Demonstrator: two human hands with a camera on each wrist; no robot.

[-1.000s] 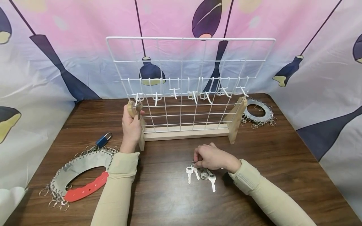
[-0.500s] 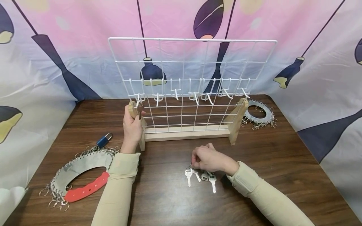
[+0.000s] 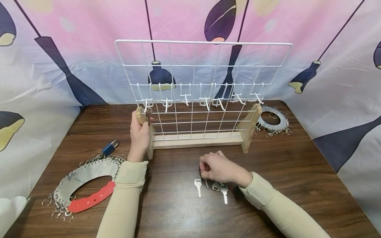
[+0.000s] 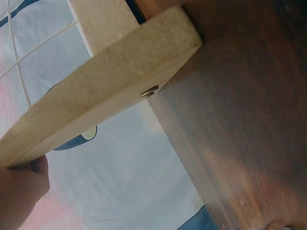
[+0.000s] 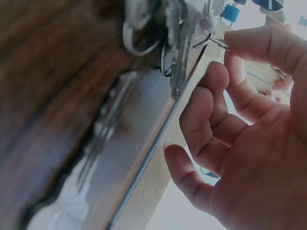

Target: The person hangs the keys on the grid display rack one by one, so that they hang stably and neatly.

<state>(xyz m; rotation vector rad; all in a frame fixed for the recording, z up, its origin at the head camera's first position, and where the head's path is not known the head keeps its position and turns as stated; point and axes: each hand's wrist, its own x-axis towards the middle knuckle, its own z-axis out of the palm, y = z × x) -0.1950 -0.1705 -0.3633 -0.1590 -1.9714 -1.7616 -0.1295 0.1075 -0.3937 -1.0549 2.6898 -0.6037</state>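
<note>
My left hand (image 3: 140, 135) grips the wooden left upright (image 4: 110, 76) of a white wire grid rack (image 3: 205, 120). Short white hooks (image 3: 205, 103) line the grid; from the leftmost, a key (image 3: 149, 116) hangs close to that hand. Over the table in front of the rack, my right hand (image 3: 221, 168) pinches a metal key ring (image 5: 219, 43) between thumb and forefinger, its other fingers loosely curled. A thin key (image 3: 206, 183) slants below the fingertips, seen nearly edge-on. Beside it lie a silver key (image 3: 198, 187) and more keys (image 3: 224, 192), partly hidden by the hand.
A blue padlock (image 3: 109, 147) lies on the left of the brown table (image 3: 178, 211). Nearer is a metal ring plate (image 3: 81, 173) with a red grip (image 3: 92, 199) and many small rings. Another ring plate (image 3: 278, 124) lies behind the rack's right upright. A patterned cloth (image 3: 89, 72) hangs behind.
My right hand has shifted slightly left, and the key beneath its fingertips has turned from flat to nearly edge-on. My left hand keeps its grip on the upright.
</note>
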